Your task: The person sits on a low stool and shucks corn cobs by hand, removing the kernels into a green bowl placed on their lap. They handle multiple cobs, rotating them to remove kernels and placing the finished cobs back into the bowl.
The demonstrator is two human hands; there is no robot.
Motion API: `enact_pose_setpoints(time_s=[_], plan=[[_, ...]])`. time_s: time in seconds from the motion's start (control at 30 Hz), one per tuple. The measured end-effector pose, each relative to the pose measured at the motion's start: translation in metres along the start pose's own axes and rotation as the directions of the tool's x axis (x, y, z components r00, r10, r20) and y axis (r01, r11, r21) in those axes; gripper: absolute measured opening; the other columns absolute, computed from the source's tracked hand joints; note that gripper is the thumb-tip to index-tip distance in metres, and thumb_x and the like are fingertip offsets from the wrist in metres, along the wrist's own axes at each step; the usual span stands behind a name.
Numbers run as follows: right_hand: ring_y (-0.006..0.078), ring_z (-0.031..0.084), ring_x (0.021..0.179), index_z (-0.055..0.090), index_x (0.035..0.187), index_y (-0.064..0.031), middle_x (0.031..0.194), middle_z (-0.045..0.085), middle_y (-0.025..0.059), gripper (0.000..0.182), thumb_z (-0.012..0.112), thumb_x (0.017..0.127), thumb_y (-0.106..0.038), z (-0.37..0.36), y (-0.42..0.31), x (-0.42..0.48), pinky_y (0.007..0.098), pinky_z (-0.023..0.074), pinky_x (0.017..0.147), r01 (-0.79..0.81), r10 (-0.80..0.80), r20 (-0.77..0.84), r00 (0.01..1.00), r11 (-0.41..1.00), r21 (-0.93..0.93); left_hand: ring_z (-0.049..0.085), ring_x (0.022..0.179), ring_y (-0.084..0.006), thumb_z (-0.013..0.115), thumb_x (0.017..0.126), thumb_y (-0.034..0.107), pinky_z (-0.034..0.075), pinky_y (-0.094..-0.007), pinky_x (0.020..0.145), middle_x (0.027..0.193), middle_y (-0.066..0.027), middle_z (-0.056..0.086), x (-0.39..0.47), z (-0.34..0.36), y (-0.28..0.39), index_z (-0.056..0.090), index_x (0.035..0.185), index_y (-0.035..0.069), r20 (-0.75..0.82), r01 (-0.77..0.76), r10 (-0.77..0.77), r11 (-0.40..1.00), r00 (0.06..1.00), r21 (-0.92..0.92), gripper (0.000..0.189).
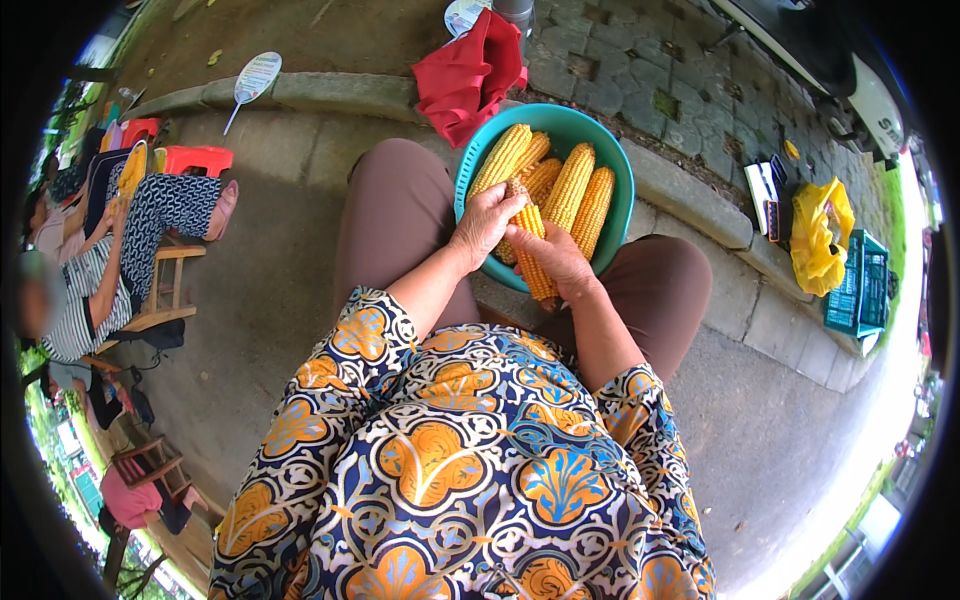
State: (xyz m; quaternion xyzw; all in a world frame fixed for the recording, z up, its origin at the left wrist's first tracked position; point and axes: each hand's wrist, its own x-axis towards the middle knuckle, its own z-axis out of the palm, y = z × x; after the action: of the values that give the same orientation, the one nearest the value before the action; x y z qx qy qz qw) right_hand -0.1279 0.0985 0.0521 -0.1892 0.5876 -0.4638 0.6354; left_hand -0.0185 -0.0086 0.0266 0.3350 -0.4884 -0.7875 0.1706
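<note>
Both my hands are on one ear of dried yellow corn [530, 221], tilted over the near rim of a teal plastic basin [621, 180]. My left hand [484, 225] grips its far end, where some bare cob shows. Around the middle of the ear closes my right hand [559, 259], the thumb pressed along the kernels. Several more whole ears [574, 187] lie in the basin beyond my hands. The basin sits between my knees. My hands hide part of its near side and whatever lies beneath them.
A red bag [472, 79] lies on the stone curb [345, 91] behind the basin. To the right are a yellow plastic bag [820, 236] and a green crate [857, 289]. A hand fan [257, 77] leans at the curb. Seated people [97, 285] and a red stool [196, 159] are at left.
</note>
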Motion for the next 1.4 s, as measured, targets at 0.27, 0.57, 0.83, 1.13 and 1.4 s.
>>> enact_pose_setpoints(time_s=[0.27, 0.57, 0.83, 1.13, 1.4], plan=[[0.0212, 0.061, 0.073, 0.052, 0.113, -0.0028, 0.088, 0.060, 0.0100, 0.054, 0.040, 0.094, -0.052, -0.004, 0.015, 0.011, 0.0354, 0.0546, 0.060, -0.090, 0.064, 0.096, 0.993, 0.950, 0.300, 0.054, 0.088, -0.0080, 0.060, 0.090, 0.031, 0.043, -0.0245, 0.082, 0.095, -0.0012, 0.060, -0.002, 0.002, 0.006, 0.059, 0.103, 0.004, -0.087, -0.020, 0.029, 0.995, 0.996, 0.103, 0.030], [0.0238, 0.062, 0.077, 0.053, 0.114, -0.0051, 0.095, 0.060, 0.0110, 0.046, 0.045, 0.093, -0.045, -0.008, 0.009, 0.007, 0.0406, 0.0540, 0.067, -0.172, 0.085, 0.202, 0.976, 0.866, 0.470, 0.057, 0.091, -0.0114, 0.058, 0.091, 0.029, 0.044, -0.0262, 0.085, 0.096, -0.0055, 0.061, -0.006, 0.006, 0.013, 0.054, 0.113, 0.001, -0.020, -0.051, 0.053, 0.995, 0.998, 0.087, 0.036], [0.0217, 0.060, 0.091, 0.051, 0.121, -0.0097, 0.103, 0.061, 0.0076, 0.039, 0.043, 0.095, -0.038, -0.006, 0.005, 0.006, 0.0383, 0.0505, 0.076, -0.127, 0.013, 0.213, 0.977, 0.839, 0.528, 0.055, 0.099, -0.0119, 0.050, 0.094, 0.023, 0.040, -0.0259, 0.092, 0.101, -0.0057, 0.061, -0.010, 0.009, 0.018, 0.043, 0.130, -0.002, 0.083, 0.004, 0.000, 0.999, 0.997, -0.053, 0.045], [0.0271, 0.060, 0.092, 0.051, 0.119, 0.0002, 0.102, 0.062, 0.0146, 0.040, 0.041, 0.094, -0.029, -0.008, 0.004, 0.005, 0.0402, 0.0475, 0.085, -0.134, 0.003, 0.209, 0.978, 0.775, 0.617, 0.055, 0.101, -0.0147, 0.050, 0.091, 0.022, 0.043, -0.0268, 0.089, 0.111, -0.0093, 0.057, -0.012, 0.012, 0.020, 0.030, 0.140, -0.001, 0.023, -0.037, 0.039, 0.997, 0.999, -0.062, 0.057], [0.0224, 0.060, 0.088, 0.055, 0.111, 0.0027, 0.099, 0.062, 0.0125, 0.034, 0.049, 0.090, -0.022, -0.003, 0.013, 0.012, 0.0352, 0.0475, 0.082, -0.069, 0.021, 0.091, 0.996, 0.821, 0.567, 0.054, 0.102, -0.0141, 0.053, 0.093, 0.016, 0.041, -0.0279, 0.093, 0.108, -0.0079, 0.056, -0.008, 0.009, 0.008, 0.032, 0.138, -0.003, 0.015, -0.093, 0.092, 0.994, 0.996, 0.062, 0.053]])
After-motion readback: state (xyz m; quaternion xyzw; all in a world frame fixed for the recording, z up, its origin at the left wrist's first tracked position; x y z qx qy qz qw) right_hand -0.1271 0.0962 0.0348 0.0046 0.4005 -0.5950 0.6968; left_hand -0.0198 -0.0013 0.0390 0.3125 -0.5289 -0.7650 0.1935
